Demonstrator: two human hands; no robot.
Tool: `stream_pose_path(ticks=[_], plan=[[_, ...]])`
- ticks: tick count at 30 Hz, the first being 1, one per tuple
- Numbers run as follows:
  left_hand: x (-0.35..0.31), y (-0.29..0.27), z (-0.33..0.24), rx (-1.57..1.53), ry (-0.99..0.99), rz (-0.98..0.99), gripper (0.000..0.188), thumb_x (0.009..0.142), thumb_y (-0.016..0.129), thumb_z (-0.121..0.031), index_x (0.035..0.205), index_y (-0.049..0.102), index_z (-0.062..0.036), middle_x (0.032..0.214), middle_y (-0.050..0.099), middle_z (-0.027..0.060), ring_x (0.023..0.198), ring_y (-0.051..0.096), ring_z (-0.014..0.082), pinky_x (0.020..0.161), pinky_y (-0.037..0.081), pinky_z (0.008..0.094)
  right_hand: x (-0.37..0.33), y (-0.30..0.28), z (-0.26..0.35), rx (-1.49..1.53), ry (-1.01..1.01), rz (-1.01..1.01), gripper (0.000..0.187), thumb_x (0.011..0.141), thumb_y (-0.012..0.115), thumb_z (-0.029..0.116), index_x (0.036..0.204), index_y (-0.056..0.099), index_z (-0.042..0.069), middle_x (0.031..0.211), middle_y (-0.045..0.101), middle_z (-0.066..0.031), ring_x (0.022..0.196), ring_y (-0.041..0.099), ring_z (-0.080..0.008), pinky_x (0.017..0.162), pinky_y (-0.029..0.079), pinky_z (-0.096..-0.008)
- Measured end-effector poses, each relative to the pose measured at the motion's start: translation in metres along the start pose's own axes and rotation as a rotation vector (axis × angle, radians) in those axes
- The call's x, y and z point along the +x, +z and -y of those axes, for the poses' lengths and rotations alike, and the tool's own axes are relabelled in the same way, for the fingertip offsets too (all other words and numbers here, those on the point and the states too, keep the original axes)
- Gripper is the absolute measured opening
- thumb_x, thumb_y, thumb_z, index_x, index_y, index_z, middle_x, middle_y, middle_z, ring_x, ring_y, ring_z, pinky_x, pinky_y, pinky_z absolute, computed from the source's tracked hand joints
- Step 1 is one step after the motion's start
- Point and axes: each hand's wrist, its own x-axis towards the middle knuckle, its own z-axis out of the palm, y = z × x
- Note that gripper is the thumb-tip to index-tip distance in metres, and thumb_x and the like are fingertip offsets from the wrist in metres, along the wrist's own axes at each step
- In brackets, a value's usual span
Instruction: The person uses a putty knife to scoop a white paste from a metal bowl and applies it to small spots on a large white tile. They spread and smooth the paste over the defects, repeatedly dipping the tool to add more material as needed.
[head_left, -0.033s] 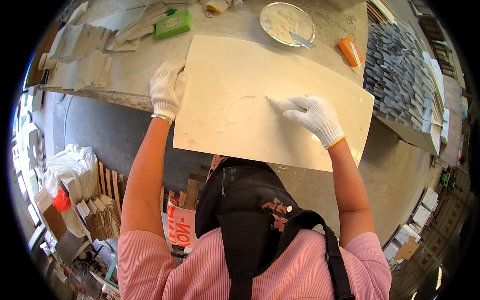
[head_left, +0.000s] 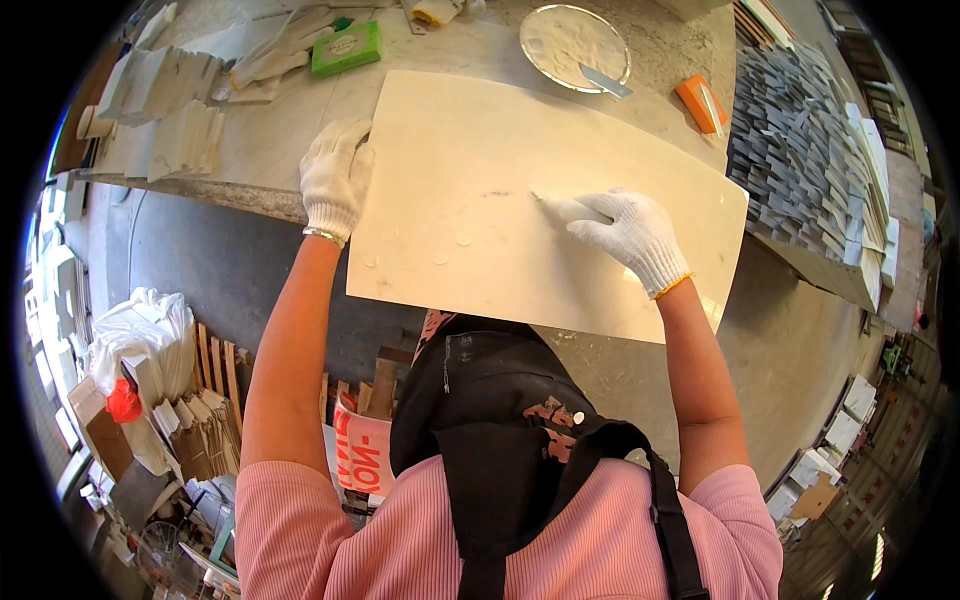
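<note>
A large cream-white stone slab (head_left: 470,140) lies flat on the bench, its near part jutting past the bench edge towards me. My left hand (head_left: 337,175), in a white knit glove, rests against the slab's left edge with fingers stretched out. Over the slab, right of its middle, my gloved right hand (head_left: 630,235) is closed around a pale, flat, pointed tool (head_left: 568,209). Its tip meets the surface beside a faint grey mark (head_left: 495,194). Fingers hide the tool's rear part. Several small whitish patches (head_left: 463,240) show on the slab's near left.
Beyond the slab stands a round bowl of white paste (head_left: 560,45) with a putty knife (head_left: 606,81) in it. A green box (head_left: 346,49) and an orange block (head_left: 700,105) lie nearby. Stacked stone pieces (head_left: 160,85) sit left; grey strips (head_left: 800,150) are piled right.
</note>
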Motion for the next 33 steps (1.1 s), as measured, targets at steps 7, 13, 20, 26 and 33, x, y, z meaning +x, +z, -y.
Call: stream_pose_path(ticks=[7, 13, 20, 26, 33], plan=[[-0.001, 0.001, 0.002, -0.004, 0.009, -0.006, 0.030, 0.088, 0.068, -0.018, 0.118, 0.067, -0.0149, 0.122, 0.069, 0.0093, 0.117, 0.062, 0.0314, 0.100, 0.047, 0.0431, 0.001, -0.001, 0.001, -0.011, 0.001, 0.012, 0.041, 0.082, 0.070, 0.044, 0.109, 0.078, 0.014, 0.092, 0.071, -0.0124, 0.089, 0.068, -0.0310, 0.080, 0.053, -0.0411], [0.000, 0.001, 0.002, -0.023, 0.014, -0.003, 0.030, 0.088, 0.068, -0.017, 0.118, 0.067, -0.0140, 0.122, 0.069, 0.0102, 0.116, 0.062, 0.0321, 0.099, 0.048, 0.0437, 0.001, 0.001, -0.001, -0.028, 0.015, 0.003, 0.042, 0.082, 0.067, 0.048, 0.108, 0.078, 0.018, 0.093, 0.071, -0.0109, 0.091, 0.067, -0.0298, 0.079, 0.053, -0.0423], [0.000, 0.000, 0.002, -0.028, 0.019, -0.011, 0.030, 0.087, 0.069, -0.016, 0.117, 0.068, -0.0133, 0.121, 0.069, 0.0107, 0.116, 0.062, 0.0326, 0.099, 0.048, 0.0439, 0.000, -0.003, 0.003, -0.001, 0.005, 0.014, 0.043, 0.083, 0.071, 0.043, 0.111, 0.077, 0.011, 0.090, 0.070, -0.0128, 0.086, 0.067, -0.0307, 0.079, 0.052, -0.0399], [0.000, 0.001, 0.001, -0.013, 0.015, -0.011, 0.030, 0.087, 0.068, -0.017, 0.117, 0.068, -0.0137, 0.122, 0.069, 0.0106, 0.118, 0.062, 0.0327, 0.101, 0.048, 0.0443, -0.008, -0.001, -0.011, 0.213, 0.065, -0.006, 0.042, 0.083, 0.072, 0.041, 0.114, 0.077, 0.014, 0.097, 0.072, -0.0135, 0.092, 0.068, -0.0281, 0.083, 0.053, -0.0376], [0.000, 0.002, 0.002, -0.028, -0.018, 0.018, 0.030, 0.089, 0.067, -0.017, 0.120, 0.068, -0.0134, 0.125, 0.069, 0.0104, 0.121, 0.061, 0.0317, 0.103, 0.046, 0.0434, -0.020, -0.015, -0.020, 0.316, 0.175, -0.034, 0.043, 0.083, 0.073, 0.038, 0.117, 0.076, 0.011, 0.099, 0.072, -0.0130, 0.090, 0.067, -0.0254, 0.084, 0.052, -0.0354]])
